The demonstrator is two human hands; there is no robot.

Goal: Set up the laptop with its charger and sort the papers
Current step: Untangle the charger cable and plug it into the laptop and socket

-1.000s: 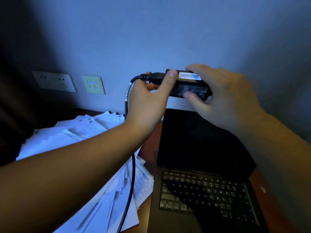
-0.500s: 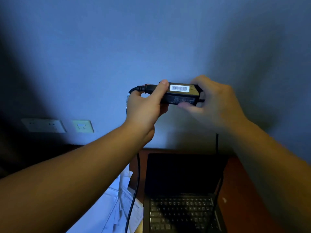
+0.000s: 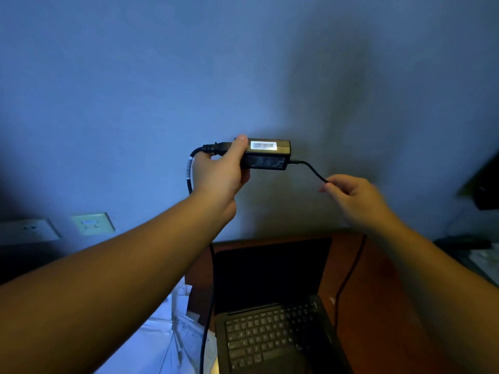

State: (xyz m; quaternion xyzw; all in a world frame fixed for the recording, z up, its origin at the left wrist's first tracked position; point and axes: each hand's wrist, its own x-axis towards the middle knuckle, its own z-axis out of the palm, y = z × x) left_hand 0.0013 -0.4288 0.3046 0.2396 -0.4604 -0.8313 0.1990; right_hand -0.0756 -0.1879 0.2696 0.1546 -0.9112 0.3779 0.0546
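Note:
My left hand (image 3: pixel 220 171) grips the left end of the black charger brick (image 3: pixel 267 156), held up in front of the wall; a white barcode label shows on its top. A thick power cord (image 3: pixel 208 306) hangs from the brick's left end down past the laptop. My right hand (image 3: pixel 348 194) pinches the thin output cable (image 3: pixel 313 171) a short way right of the brick; that cable runs on down behind my right arm to the desk. The open black laptop (image 3: pixel 272 314) sits on the wooden desk (image 3: pixel 378 306) below, its screen dark. White papers (image 3: pixel 167 344) lie left of it.
Two wall plates, a socket (image 3: pixel 29 229) and a switch-like plate (image 3: pixel 93 224), sit on the wall at the left. Dark items (image 3: pixel 480 190) stand at the right edge. The room is dim.
My right hand left the brick and slid right along the thin cable. The view tilted upward, so the brick sits higher against the wall and fewer papers show.

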